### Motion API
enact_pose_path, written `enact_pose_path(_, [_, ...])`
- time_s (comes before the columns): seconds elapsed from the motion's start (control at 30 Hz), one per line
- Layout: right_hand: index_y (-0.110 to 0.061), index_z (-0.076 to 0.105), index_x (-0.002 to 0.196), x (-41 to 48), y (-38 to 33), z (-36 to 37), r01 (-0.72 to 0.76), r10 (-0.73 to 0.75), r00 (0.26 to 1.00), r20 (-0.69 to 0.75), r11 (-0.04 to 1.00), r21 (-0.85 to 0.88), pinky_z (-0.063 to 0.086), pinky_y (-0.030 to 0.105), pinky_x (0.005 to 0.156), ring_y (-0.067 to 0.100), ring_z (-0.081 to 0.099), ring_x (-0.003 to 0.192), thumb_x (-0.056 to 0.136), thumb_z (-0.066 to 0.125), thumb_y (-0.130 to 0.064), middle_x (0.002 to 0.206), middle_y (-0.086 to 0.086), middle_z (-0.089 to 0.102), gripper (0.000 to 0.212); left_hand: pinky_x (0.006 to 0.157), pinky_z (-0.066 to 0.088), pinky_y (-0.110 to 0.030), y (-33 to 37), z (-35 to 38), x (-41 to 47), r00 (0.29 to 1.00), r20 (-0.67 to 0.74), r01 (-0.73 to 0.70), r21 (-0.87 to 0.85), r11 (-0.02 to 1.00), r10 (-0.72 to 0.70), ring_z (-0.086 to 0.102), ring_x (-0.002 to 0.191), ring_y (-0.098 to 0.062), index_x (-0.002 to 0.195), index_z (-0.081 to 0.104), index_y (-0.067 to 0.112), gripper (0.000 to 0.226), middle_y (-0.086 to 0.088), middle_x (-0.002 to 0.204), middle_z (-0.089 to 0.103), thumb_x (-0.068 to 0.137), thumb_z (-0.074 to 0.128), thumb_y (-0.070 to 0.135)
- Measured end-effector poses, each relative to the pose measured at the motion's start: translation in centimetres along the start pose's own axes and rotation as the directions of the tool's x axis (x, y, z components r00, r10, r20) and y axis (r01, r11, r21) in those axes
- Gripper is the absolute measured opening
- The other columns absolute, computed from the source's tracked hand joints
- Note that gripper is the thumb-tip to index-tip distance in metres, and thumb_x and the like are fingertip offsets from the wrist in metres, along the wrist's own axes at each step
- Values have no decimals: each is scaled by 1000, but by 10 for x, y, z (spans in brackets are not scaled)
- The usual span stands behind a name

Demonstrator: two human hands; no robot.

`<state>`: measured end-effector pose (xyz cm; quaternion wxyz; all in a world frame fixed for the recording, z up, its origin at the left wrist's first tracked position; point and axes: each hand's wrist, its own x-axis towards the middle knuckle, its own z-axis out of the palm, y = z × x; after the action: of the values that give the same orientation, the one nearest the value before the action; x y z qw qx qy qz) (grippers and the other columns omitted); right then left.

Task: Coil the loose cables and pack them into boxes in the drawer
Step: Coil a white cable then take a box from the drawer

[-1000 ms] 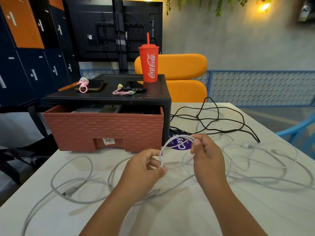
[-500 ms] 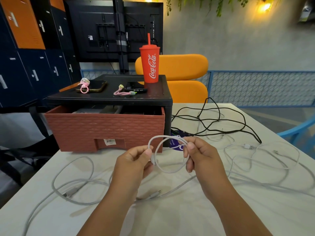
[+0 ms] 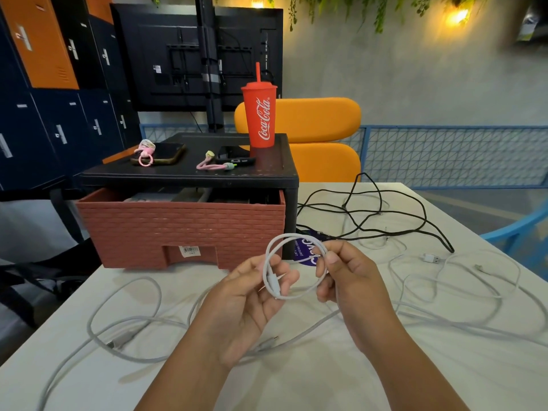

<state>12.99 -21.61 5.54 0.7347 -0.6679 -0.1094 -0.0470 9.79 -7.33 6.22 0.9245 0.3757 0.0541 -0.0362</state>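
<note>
A white cable loop (image 3: 292, 238) hangs in the air between both hands, above the white table (image 3: 326, 381). My left hand (image 3: 252, 295) pinches its left side, with the cable's plug end lying across the fingers. My right hand (image 3: 350, 280) pinches its right side. More white cables (image 3: 124, 330) trail loose over the table on both sides, one ending in a USB plug (image 3: 431, 258). A tangled black cable (image 3: 370, 215) lies behind my right hand. The brick-red drawer (image 3: 178, 229) stands pulled out of the black unit (image 3: 189, 173), with boxes partly visible inside.
A red Coca-Cola cup (image 3: 261, 114), two phones and pink straps (image 3: 212, 164) sit on top of the black unit. A purple sticker (image 3: 305, 250) lies beside the drawer. An orange chair (image 3: 320, 137) stands behind the table, a blue chair (image 3: 522, 229) at right.
The white loop has been raised and turned between my hands. My left hand has rolled palm-up, so the plug end now lies across its fingers.
</note>
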Motion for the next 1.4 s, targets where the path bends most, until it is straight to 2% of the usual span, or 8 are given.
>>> enact_pose_path(0.2, [-11,57,78,-1,0,3,-40,40,998,43,999,0,44,18,47,8,49,42,98,40,-8,58,-3,52,27,70,55,-38,-2,-2,0,1000,0,23,-95,995,-23,69,77,-25,87,65,6,17,-8,71,68,79,50,1])
enact_pose_path(0.37, [-9,59,80,0,-2,0,-22,22,1000,-10,999,48,46,18,46,7,50,42,97,41,-9,67,8,53,25,71,55,-32,-2,-4,-3,998,60,12,206,979,-25,68,74,-14,71,73,14,14,-3,74,71,66,60,10])
enact_pose_path(0.47, [-12,60,79,3,-2,-3,-5,11,993,-115,999,52,45,17,44,5,49,40,97,41,-8,70,9,55,27,76,47,-30,-1,-6,-1,997,77,-26,440,898,-9,64,78,-14,74,64,12,12,-5,74,70,80,54,14])
enact_pose_path(0.57, [-17,61,78,5,0,-4,13,-17,984,-179,1000,-22,46,19,47,5,51,42,97,42,-10,71,8,58,28,83,44,-35,0,-5,-1,998,42,21,433,901,-43,62,86,-20,72,59,10,31,-8,74,68,93,37,15])
enact_pose_path(0.73, [-17,61,78,3,2,-2,43,-64,989,-134,987,-156,47,16,48,3,49,43,96,43,-6,67,5,56,27,83,46,-35,-3,-8,4,999,-47,1,512,859,28,63,84,-17,75,62,8,40,-7,79,70,93,40,37])
enact_pose_path(0.87, [-23,59,73,-2,6,2,95,-97,995,6,950,-299,43,12,49,1,48,42,94,46,-7,57,-3,51,30,70,47,-31,-3,-8,5,998,-49,-23,450,893,50,62,62,-17,84,67,4,37,-9,67,64,84,48,36])
enact_pose_path(1.07, [-33,54,67,-2,6,-1,210,-220,975,34,859,-468,37,8,56,-1,48,59,91,54,-15,60,-18,56,29,41,38,-20,2,-6,1,999,25,39,220,975,-45,22,30,-4,68,65,6,23,6,41,23,75,56,25])
enact_pose_path(1.4, [-18,63,80,6,2,-26,168,-404,907,-118,603,-780,33,14,59,10,48,67,88,58,-31,76,-7,56,17,46,44,-24,3,-7,1,999,33,32,203,979,-40,25,30,-6,64,68,5,25,5,38,23,75,53,23])
